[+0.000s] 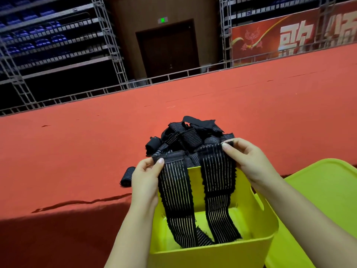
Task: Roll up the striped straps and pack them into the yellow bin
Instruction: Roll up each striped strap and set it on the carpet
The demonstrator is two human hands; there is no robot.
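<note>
Both hands pinched one black elastic strap with thin pale stripes (pixel 177 192) by its ends, left hand (pixel 146 176) and right hand (pixel 245 159) apart; its loop drooped into the open yellow plastic bin (pixel 212 254).

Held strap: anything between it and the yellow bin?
Nothing visible. Both hands, left and right, pinch the strap by its ends right over the open bin, and its loop already hangs inside. The lid lies off to the right. The strap is still unrolled.
</note>
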